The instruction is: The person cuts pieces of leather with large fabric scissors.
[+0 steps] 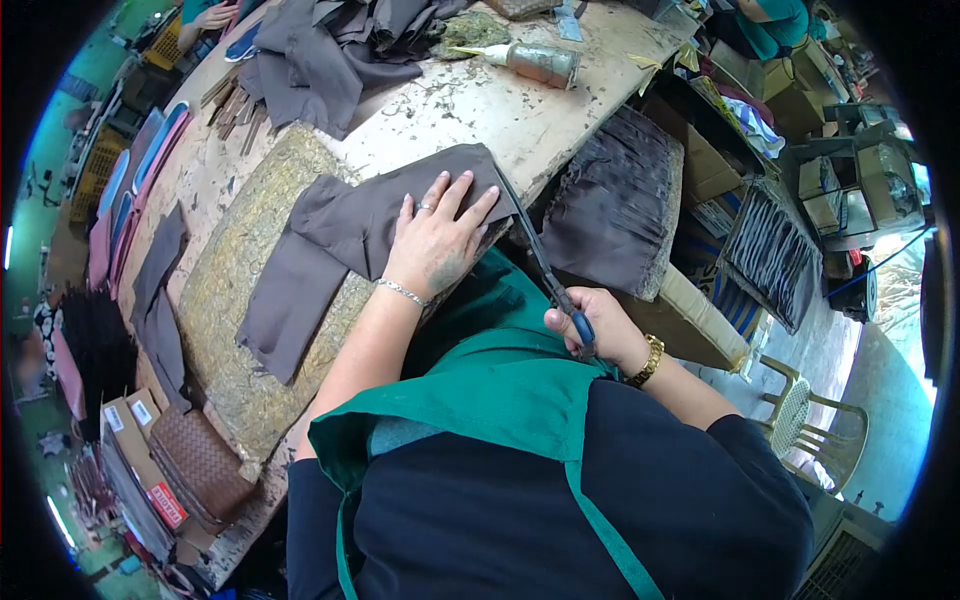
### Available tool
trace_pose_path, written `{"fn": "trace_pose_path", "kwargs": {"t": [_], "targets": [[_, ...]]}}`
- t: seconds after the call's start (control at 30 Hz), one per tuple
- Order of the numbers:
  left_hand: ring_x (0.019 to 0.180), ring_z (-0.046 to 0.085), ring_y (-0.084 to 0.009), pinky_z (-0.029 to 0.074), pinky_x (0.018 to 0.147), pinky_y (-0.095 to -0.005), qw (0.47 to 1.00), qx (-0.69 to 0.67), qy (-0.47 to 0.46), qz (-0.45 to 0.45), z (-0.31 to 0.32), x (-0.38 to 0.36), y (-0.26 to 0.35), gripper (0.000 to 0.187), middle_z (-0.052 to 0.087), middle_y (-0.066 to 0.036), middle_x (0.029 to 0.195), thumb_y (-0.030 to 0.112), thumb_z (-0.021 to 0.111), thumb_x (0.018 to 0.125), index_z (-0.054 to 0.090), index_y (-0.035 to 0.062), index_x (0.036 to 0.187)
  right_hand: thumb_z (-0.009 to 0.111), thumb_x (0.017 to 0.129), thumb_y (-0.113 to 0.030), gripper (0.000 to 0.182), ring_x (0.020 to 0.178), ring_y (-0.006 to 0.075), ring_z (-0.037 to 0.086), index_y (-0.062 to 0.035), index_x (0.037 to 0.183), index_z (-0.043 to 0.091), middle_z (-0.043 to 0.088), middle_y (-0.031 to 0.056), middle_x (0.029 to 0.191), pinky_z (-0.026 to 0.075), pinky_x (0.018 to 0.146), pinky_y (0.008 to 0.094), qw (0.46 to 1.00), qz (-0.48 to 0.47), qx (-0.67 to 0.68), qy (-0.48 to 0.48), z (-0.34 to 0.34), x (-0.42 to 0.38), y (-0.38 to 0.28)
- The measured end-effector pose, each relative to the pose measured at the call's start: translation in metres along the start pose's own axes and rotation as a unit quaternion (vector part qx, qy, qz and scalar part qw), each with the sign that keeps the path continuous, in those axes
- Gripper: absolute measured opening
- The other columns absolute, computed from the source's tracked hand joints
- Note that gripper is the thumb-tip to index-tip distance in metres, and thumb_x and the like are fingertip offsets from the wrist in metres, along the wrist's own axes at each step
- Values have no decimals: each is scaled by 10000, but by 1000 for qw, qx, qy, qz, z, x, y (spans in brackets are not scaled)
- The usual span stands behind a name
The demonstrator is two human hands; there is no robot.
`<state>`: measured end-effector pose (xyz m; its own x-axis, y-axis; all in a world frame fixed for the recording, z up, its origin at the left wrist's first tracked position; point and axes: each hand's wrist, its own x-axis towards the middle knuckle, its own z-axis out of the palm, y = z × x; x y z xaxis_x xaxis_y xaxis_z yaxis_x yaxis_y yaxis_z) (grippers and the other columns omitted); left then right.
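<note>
My left hand (440, 240) lies flat, fingers spread, on a dark grey-brown piece of fabric (335, 220) near the table's edge. In my right hand (605, 330) is a pair of scissors (545, 265) with a blue-black handle, the fingers wrapped round it. Its long blades run along the right edge of the fabric, the tip by the fabric's upper corner. Beneath the fabric is a worn, mottled yellow-brown board (240, 240). A narrow strip of the same dark fabric (160, 290) lies to the left, partly over the board.
A pile of dark fabric (320, 60) and a glue bottle (540, 64) lie on the far table (420, 120). A brown woven pouch (200, 465) sits at lower left. Boxes with dark pieces (620, 210) stand right of the table, near a plastic chair (815, 415). Other people work farther back.
</note>
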<state>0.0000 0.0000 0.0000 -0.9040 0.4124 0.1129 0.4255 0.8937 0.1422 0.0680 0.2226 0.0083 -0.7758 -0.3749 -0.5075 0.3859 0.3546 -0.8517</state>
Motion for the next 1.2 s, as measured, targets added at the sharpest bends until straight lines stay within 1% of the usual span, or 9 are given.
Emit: {"fn": "trace_pose_path", "kwargs": {"t": [0.07,0.17,0.5,0.57,0.8,0.9,0.97,1.07,1.2], "targets": [[1260,271,-270,291,956,-543,1000,-4,3,5,0,0,0,464,313,-39,1346,264,476,835,364,288,1285,583,742,-547,482,424,57,458,-80,701,468,477,-18,503,381,399,187,999,8,28,-16,0,4,-6],[1260,273,-262,295,953,-542,1000,-4,3,18,-3,-1,0,460,315,-38,1346,260,481,832,374,285,1279,571,744,-557,490,423,57,456,-82,693,461,479,-15,507,379,398,187,998,3,63,-3,3,8,-17],[1259,281,-248,293,955,-540,999,-22,7,29,-5,-3,0,460,320,-35,1345,252,496,822,391,282,1269,573,749,-548,484,432,55,457,-81,688,462,480,-15,514,374,393,189,999,8,46,2,5,14,-13],[1257,285,-248,295,953,-539,999,-21,9,34,-5,-3,-1,460,325,-37,1342,252,498,820,393,281,1267,610,710,-556,505,424,66,468,-65,662,502,479,-3,497,398,403,217,999,-1,45,23,7,13,-15],[1253,294,-250,297,952,-538,999,-26,16,32,-5,-3,-1,458,328,-41,1340,255,495,820,395,281,1267,608,711,-558,508,410,68,467,-66,653,497,475,-8,484,388,388,209,999,-1,12,45,10,13,-15],[1251,297,-252,297,951,-538,999,-26,13,32,-5,-4,-1,455,328,-43,1340,258,493,822,395,279,1266,609,711,-556,505,410,71,466,-71,643,489,473,-3,482,389,389,212,999,-4,9,40,8,16,-16],[1249,301,-255,297,951,-535,999,-28,15,39,-5,-4,-1,454,331,-48,1337,262,490,824,393,277,1268,614,709,-554,504,407,76,460,-73,635,483,471,2,480,389,390,217,998,4,57,29,7,20,-21],[1245,307,-259,301,948,-534,999,-30,16,42,-7,-4,-2,452,336,-52,1333,261,490,825,394,274,1267,618,707,-551,503,404,80,454,-73,629,480,470,5,480,389,392,221,996,0,80,24,4,28,-20],[1226,330,-265,321,928,-541,998,-28,36,48,-4,-4,-3,455,357,-67,1312,293,518,818,401,280,1257,614,717,-543,498,404,79,451,-73,623,476,469,3,481,387,390,223,997,-6,78,11,-1,30,-17]]}}
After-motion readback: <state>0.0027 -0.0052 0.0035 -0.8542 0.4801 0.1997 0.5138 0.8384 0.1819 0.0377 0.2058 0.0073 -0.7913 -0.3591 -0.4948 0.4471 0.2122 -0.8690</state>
